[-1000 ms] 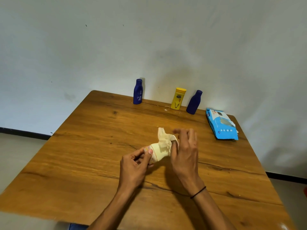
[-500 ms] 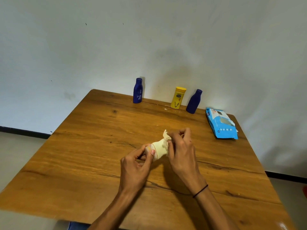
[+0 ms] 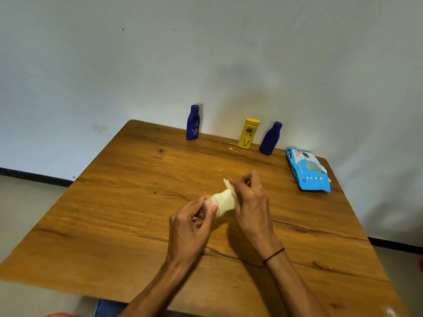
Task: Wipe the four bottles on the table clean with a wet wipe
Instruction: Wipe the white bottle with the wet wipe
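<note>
A person holds a small cream bottle (image 3: 223, 202) above the middle of the wooden surface (image 3: 128, 202). The bottle lies almost flat, not upright. Its long axis runs from the lower left to the upper right in the head view, so one end points toward the left hand (image 3: 190, 227) and the other end toward the right hand (image 3: 249, 202).

The left hand grips the near, left end of the bottle: the thumb lies on the top side and the curled fingers are under it. The right hand is closed around the far end of the bottle and pinches a crumpled wet wipe (image 3: 229, 183) against it. Only a small white corner of the wipe shows above the fingers; the rest is hidden by the hand. A thin black band (image 3: 273, 256) is around the right wrist.

Beyond the cream bottle, at the far edge of the surface by the wall, three more bottles stand upright in a row, well apart from the hands. A dark blue bottle (image 3: 193, 123) is at the left, a yellow bottle (image 3: 248, 133) is in the middle, and a second dark blue bottle (image 3: 270, 139) is just beside the yellow one, to its right. Farther right of the cream bottle, near the right edge, a blue wet wipe pack (image 3: 307, 171) lies flat.
</note>
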`<state>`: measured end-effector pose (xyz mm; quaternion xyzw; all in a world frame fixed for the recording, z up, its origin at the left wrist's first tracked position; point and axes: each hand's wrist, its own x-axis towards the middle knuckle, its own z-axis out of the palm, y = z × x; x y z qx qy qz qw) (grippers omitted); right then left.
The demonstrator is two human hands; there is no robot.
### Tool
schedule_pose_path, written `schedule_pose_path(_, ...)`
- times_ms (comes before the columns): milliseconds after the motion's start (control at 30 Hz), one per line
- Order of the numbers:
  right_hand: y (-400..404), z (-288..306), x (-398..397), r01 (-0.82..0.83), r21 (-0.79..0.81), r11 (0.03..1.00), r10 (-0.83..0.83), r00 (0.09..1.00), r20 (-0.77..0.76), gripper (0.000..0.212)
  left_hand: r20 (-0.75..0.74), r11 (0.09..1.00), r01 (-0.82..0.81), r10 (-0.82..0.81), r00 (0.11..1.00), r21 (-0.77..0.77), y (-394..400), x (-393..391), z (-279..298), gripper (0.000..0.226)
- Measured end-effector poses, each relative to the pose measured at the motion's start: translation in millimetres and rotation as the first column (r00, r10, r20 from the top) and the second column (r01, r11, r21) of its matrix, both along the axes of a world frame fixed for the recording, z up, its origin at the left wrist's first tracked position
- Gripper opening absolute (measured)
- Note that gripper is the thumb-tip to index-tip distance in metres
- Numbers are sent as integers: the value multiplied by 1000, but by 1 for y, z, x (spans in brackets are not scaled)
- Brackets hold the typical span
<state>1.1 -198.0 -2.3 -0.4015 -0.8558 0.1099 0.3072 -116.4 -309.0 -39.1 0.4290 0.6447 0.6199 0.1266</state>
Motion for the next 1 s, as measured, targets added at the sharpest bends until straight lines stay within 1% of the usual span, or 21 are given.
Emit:
schedule_pose_path(100, -26, -1, -14, -190, 62, 980, 192, 981, -23, 31, -34, 999, -41, 41, 999, 4, 2, -5, -2, 24)
schedule_pose_path(167, -37, -2, -17, -243, 48, 969, 247, 965, -87, 27, -85, 999, -42, 42, 995, 5, 0, -8, -4, 23)
schedule_pose_path(200, -38, -3, -17, -240, 43, 970, 244, 964, -105, 28, -114, 999, -37, 37, 993, 5, -2, -9, -4, 24)
schedule_pose_path(267, -30, -6, -11, -193, 39, 981, 195, 977, -80, 31, -158, 1000, -27, 29, 987, 12, -6, -9, -4, 27)
schedule_pose_path(367, -8, -9, -2, -26, 0, 1000, 26, 999, -32, 30, -235, 1000, -10, 14, 972, 18, -10, -8, -2, 27)
schedule_pose_path(433, 4, -7, -1, 62, -31, 998, -63, 998, -31, 30, -285, 1000, -5, 10, 958, 17, -10, -7, -2, 28)
schedule_pose_path(500, 3, -4, -4, 68, -34, 997, -70, 996, -50, 27, -315, 1000, -19, 25, 949, 23, -10, -6, -2, 28)
schedule_pose_path(567, -11, -3, -11, -1, -8, 1000, 0, 997, -74, 25, -315, 999, -32, 40, 948, 29, -7, -8, -2, 28)
schedule_pose_path(667, -39, -5, -16, -194, 18, 981, 195, 974, -113, 31, -274, 998, -53, 59, 960, 30, -2, -15, -6, 31)
schedule_pose_path(733, -39, -8, -12, -239, 32, 970, 241, 965, -105, 35, -218, 998, -44, 50, 975, 34, -2, -15, -6, 31)
schedule_pose_path(800, -25, -13, -6, -177, 53, 983, 181, 981, -71, 38, -113, 999, -41, 43, 993, 26, -4, -13, -4, 27)
schedule_pose_path(867, -10, -16, -2, -57, 46, 997, 58, 998, -39, 43, -14, 999, -34, 34, 999, 3, -6, -11, -4, 26)
schedule_pose_path(933, 0, -16, -2, 30, 27, 999, -28, 999, -42, 41, 55, 999, -30, 31, 998, -14, -7, -10, -6, 25)
schedule_pose_path(1000, -3, -15, -7, 28, 53, 998, -26, 999, -45, 40, 146, 999, -33, 35, 989, -15, -4, -11, -7, 25)
